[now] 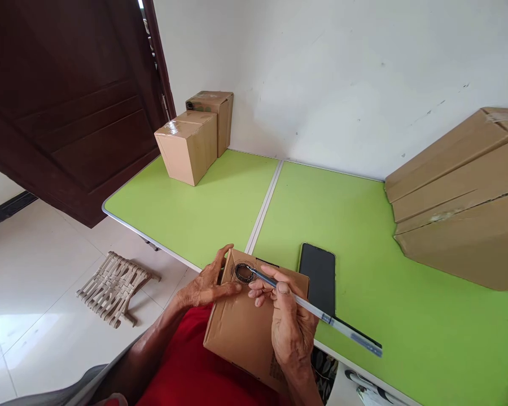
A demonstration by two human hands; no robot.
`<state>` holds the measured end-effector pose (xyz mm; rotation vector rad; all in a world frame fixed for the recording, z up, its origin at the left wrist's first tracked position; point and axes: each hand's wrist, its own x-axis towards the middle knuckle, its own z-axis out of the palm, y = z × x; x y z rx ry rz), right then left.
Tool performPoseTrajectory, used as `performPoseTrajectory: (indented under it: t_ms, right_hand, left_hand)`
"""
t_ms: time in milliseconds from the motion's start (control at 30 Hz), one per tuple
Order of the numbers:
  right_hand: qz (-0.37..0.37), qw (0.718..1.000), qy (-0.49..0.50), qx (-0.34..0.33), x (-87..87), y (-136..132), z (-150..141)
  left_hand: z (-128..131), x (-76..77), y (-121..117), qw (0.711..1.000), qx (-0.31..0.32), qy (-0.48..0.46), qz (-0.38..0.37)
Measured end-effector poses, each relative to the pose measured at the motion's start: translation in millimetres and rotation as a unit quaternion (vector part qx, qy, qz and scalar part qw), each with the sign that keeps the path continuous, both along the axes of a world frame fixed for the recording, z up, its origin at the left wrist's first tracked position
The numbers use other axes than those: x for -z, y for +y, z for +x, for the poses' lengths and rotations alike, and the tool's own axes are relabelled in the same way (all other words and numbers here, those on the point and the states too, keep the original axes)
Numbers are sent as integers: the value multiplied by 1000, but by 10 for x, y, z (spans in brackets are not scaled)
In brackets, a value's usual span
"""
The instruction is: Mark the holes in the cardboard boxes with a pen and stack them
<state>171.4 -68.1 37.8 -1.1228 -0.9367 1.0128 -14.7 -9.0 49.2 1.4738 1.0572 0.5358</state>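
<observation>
A small cardboard box [241, 332] leans on the table's near edge against my red shirt. My left hand [205, 285] grips its left top corner, fingers curled over the edge. My right hand [290, 327] rests on the box top and pinches a clear pen [322, 313]. The pen tip touches a dark scribbled ring [243, 272] drawn on the box's top face. A black phone [318, 270] lies face up on the green table [364, 270] just right of the box.
Two sealed cardboard boxes [195, 138] stand at the table's far left corner by the white wall. A stack of large flat cartons [461, 203] leans at the right. A dark wooden door [68, 96] and a folded woven stool [112, 287] are at left.
</observation>
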Motion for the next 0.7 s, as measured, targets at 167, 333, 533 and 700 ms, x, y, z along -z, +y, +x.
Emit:
performPoseTrajectory:
  t_ms: [167,333,533,700]
  right_hand:
    - [-2,999,-50,-20,-27,25,5]
    - [-1,983,-181,-42,16,46,39]
    - [8,968,-250,-36,-41,23,54]
    - [17,958,-284,34,-158,17,71]
  left_hand:
    - [-34,59,0,999,1,-46,-15]
    - [-29,92,-2,998,-5,-61,-16]
    - [-34,103,-7,997,-8,-72,-15]
    - [-45,140,3,996,-2,-86,-16]
